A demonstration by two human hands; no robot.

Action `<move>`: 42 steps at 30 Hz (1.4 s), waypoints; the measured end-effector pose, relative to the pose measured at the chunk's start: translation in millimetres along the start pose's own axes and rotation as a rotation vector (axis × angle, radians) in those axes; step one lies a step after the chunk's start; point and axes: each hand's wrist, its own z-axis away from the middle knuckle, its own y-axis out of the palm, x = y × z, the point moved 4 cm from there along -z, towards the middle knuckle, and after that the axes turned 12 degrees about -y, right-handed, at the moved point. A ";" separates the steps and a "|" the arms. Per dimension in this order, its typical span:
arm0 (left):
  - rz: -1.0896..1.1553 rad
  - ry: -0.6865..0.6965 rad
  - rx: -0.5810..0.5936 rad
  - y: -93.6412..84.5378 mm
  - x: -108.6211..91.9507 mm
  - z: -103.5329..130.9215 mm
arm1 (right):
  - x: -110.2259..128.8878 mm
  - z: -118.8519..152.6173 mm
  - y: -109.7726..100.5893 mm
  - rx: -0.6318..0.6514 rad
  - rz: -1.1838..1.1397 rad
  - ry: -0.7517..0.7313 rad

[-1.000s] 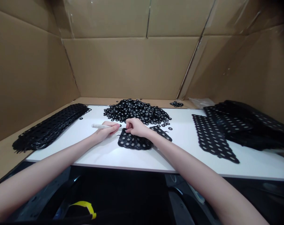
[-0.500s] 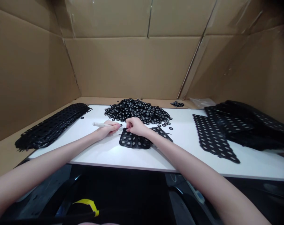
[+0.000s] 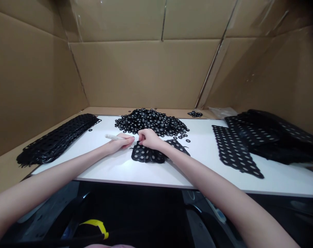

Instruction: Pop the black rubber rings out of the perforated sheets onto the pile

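Note:
My left hand (image 3: 120, 143) is closed around a white pen-like tool (image 3: 112, 137), its fingertips close to the left edge of a black sheet. That black sheet (image 3: 148, 155), patterned with pale round spots, lies on the white table (image 3: 104, 168). My right hand (image 3: 148, 138) pinches at the sheet's upper left edge, and my forearm passes over its right part. Just behind both hands rises a heap of small black rings (image 3: 151, 121). Whatever sits between my right fingertips is too small to make out.
On the left lies a long stack of black perforated sheets (image 3: 60, 137). Spotted black sheets (image 3: 235, 150) and a dark pile (image 3: 272, 137) cover the right side. A few rings (image 3: 195, 114) sit at the back. Cardboard walls (image 3: 146, 74) enclose the table.
My left hand and the white tool have shifted slightly right, closer to my right hand. My right hand stays almost where it was on the sheet's edge.

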 end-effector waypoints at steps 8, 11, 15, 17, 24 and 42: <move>0.239 -0.035 -0.075 -9.2 15.0 -2.6 | -0.3 3.5 0.6 0.032 -0.082 0.039; 0.386 -0.030 -0.127 -15.3 19.9 -1.7 | 1.0 5.7 -1.9 0.056 -0.057 0.021; 0.340 -0.039 -0.089 -13.5 20.4 1.2 | 1.7 9.0 -8.6 0.109 -0.062 -0.001; 0.297 -0.036 -0.090 -12.3 20.5 2.5 | 1.9 9.8 -10.7 0.146 -0.036 0.004; 0.200 -0.028 -0.074 -8.3 16.7 4.5 | 7.8 9.0 -10.2 0.185 0.063 -0.009; 0.074 -0.018 -0.096 -2.7 1.6 11.0 | 9.2 8.1 -6.5 0.129 0.141 0.001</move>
